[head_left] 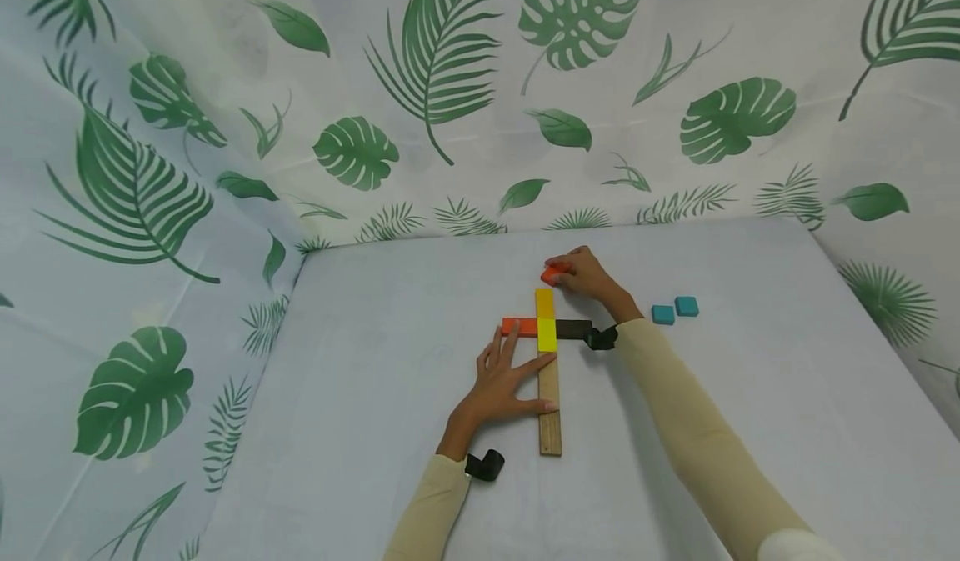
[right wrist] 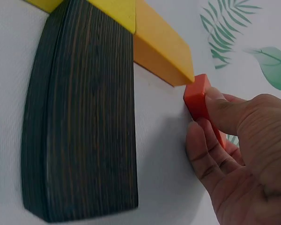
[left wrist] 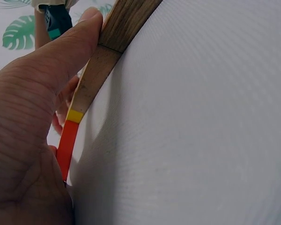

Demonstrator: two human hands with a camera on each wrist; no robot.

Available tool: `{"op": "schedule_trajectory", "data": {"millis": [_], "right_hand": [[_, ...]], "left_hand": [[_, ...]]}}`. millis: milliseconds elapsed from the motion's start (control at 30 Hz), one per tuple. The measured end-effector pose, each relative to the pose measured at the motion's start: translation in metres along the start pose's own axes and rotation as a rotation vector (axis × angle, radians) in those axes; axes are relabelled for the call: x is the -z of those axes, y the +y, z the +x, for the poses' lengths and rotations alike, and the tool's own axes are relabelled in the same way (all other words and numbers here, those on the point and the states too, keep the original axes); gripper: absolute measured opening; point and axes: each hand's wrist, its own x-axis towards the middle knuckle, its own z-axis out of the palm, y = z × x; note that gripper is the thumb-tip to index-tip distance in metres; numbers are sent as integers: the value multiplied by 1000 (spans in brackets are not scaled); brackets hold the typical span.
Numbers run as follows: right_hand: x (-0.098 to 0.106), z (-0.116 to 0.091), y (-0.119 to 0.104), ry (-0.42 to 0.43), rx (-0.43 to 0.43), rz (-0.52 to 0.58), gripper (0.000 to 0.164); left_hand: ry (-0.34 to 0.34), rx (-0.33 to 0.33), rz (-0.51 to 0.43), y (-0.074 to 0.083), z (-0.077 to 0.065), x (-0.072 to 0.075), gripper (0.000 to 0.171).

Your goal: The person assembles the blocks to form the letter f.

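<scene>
A cross of blocks lies flat: a yellow block (head_left: 547,338) in the centre, an orange block (head_left: 544,302) beyond it, a red block (head_left: 529,328) to its left, a dark striped block (right wrist: 91,122) to its right and wooden blocks (head_left: 550,436) towards the person. With fingers spread, my left hand (head_left: 491,390) touches the near wooden stem with thumb and forefinger; another fingertip rests on the left red block. My right hand (head_left: 588,275) pinches an orange-red block (right wrist: 196,97) at the far end of the orange block. Whether these two blocks touch is unclear.
Two teal blocks, one nearer (head_left: 663,315) and one farther (head_left: 686,306), lie right of the right wrist. A white cloth surface (head_left: 360,394) carries everything. Leaf-printed curtains (head_left: 450,177) close off the back and sides.
</scene>
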Motion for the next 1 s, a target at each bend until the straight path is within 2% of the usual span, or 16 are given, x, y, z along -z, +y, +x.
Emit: {"op": "schedule_trajectory", "data": {"millis": [433,1000], "right_hand": [[-2,-1,-8,-52,-62,36,36],[-4,-3,-6,-61,-17,4,36]], "left_hand": [[12,-15,7,-4,1,-4,77],[9,-14,8,-3,0,-3,77]]}}
